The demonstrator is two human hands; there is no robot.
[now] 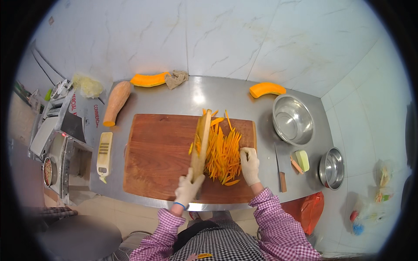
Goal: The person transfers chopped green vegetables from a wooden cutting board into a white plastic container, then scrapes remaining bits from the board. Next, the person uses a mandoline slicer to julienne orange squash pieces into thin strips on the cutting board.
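My gloved left hand (188, 188) grips the near end of a wooden slicer board (205, 140), which stands tilted on its edge with a few orange shreds stuck to its left face. Right of the board, a heap of orange squash strips (223, 156) lies on the brown wooden cutting board (156, 156). At the heap's right edge is my gloved right hand (250, 164), its fingers curled down close to the strips. Whether it pinches any of them is hidden by the glove.
On the steel table (228, 96) lie a squash piece with skin (117, 102), peeled squash pieces (150, 79) (267, 89), a cloth (176, 79) and another slicer (104, 153). At right are steel bowls (293, 120) (332, 168), a knife (281, 176), a peeler (296, 165) and a pale green vegetable piece (302, 160).
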